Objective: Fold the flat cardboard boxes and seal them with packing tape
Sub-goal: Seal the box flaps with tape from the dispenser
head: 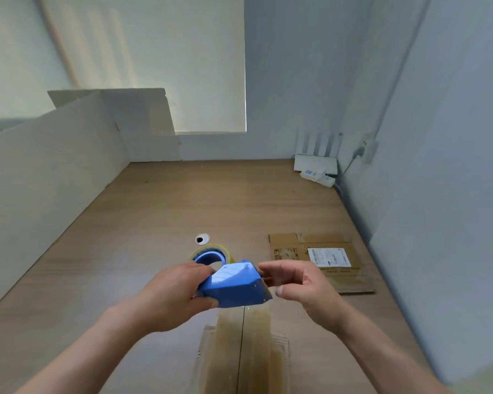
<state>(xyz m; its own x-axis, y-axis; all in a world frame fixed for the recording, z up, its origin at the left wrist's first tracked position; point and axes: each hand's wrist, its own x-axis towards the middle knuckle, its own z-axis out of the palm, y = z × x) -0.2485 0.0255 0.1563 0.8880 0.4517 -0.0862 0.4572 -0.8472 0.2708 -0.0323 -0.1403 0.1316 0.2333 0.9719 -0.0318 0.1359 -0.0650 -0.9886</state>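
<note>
From the head camera, the left hand [174, 294] gripped the blue tape dispenser [236, 288] just above the taped seam of the cardboard box [239, 351]. The right hand [302, 285] curled at the blade end; whether it pinched tape could not be told. Flat cardboard [350, 280] lay to the right, its white label [329, 257] too small to read.

Take your tape dispenser [235, 285] as the landmark. The taped box [242, 351] lies below it, nearer you. A flat cardboard box [286, 244] lies on the table [125, 251] to its right, a cable hole [202, 239] just behind it, and perhaps a router [315, 163] far behind, rightward.
</note>
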